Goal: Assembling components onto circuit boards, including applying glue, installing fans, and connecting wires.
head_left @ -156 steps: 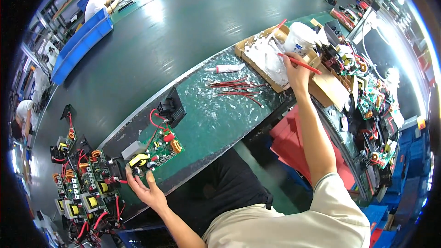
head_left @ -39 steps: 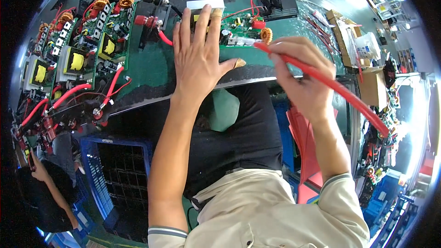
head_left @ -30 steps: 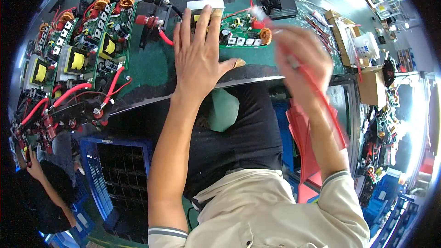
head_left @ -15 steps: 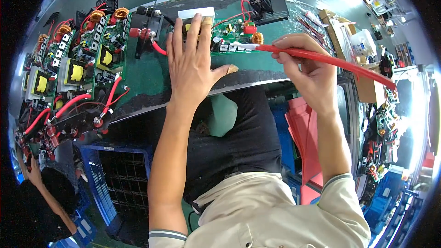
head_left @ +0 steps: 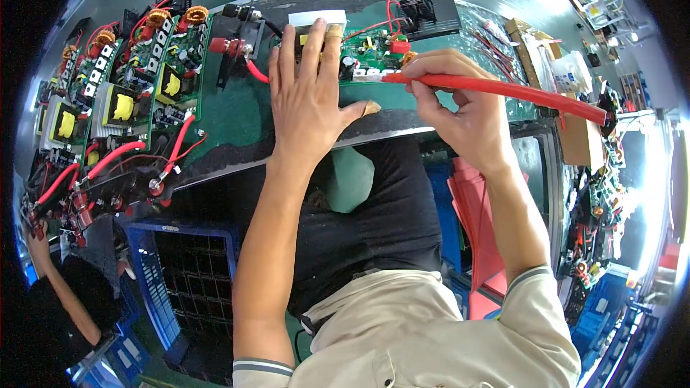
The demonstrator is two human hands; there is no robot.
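Note:
My left hand (head_left: 307, 93) lies flat on a green circuit board (head_left: 363, 43), its fingers stretched over the yellow transformer and the thumb out to the side. Tape wraps a fingertip and the thumb tip. In my right hand (head_left: 460, 104) is a long red-handled brush (head_left: 503, 86), held like a pen with its handle slanting off to the right. The brush's white tip meets a row of white blocks (head_left: 366, 73) along the board's near edge. Behind my left fingers stands a white heat sink (head_left: 316, 17). A black finned plate (head_left: 438, 14) is at the board's far right.
Several similar boards with red cables (head_left: 115, 151) stand at the left. Loose wires (head_left: 499, 57) and a cardboard box (head_left: 532, 43) lie to the right. A blue crate (head_left: 136, 244) is below the bench. Another person's arm (head_left: 65, 294) shows at lower left.
My right hand has moved left with the brush, bringing its tip further along the row of white blocks. My left hand stays on the board; the whole view has shifted slightly.

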